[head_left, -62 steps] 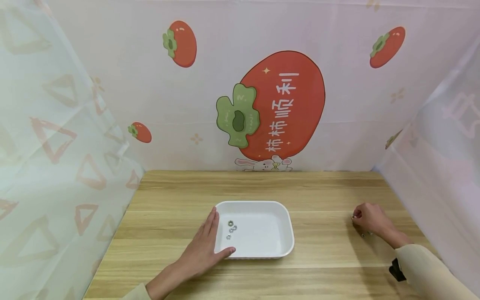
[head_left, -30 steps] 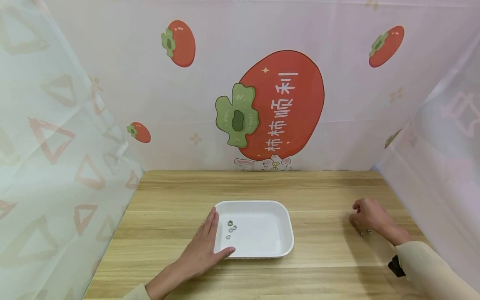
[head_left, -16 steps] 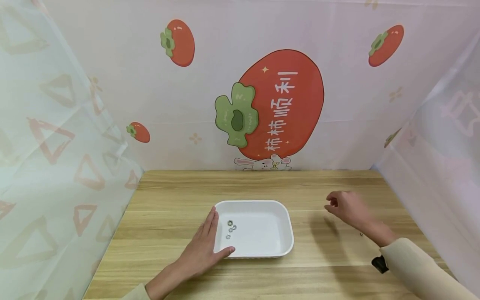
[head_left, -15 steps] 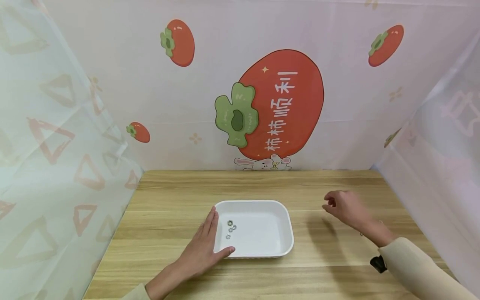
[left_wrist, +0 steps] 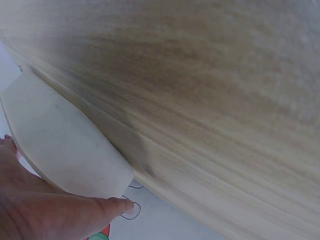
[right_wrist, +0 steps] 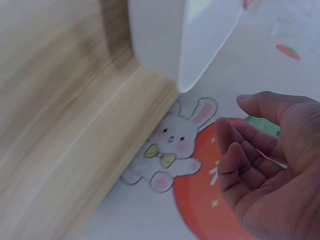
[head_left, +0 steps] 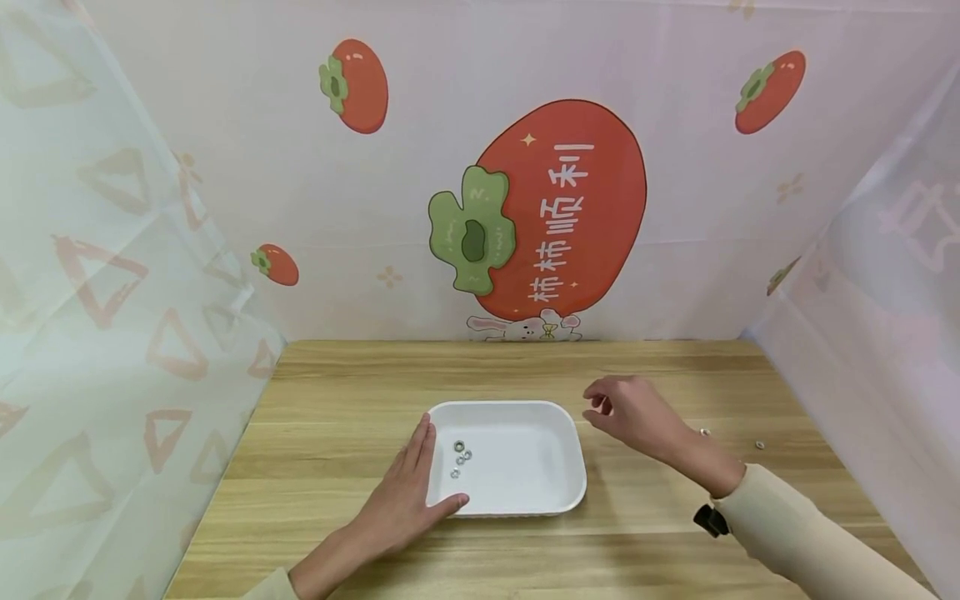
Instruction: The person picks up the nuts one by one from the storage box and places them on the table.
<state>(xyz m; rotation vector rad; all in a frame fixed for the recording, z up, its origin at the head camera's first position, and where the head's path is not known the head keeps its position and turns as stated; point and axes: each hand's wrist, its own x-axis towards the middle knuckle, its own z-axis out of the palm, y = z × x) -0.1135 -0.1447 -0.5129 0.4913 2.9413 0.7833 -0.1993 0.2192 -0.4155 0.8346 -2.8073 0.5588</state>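
See nuts (head_left: 459, 447) inside white tray (head_left: 525, 467) in head view only; find left grip (head_left: 399, 498) spread at its rim; clearer from right wrist, right grip (right_wrist: 280, 184) with thumb apart from curled fingers.

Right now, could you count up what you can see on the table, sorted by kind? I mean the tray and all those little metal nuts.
White tray: 1
Nuts in the tray: 4
Nuts outside the tray: 2
Total in view: 7
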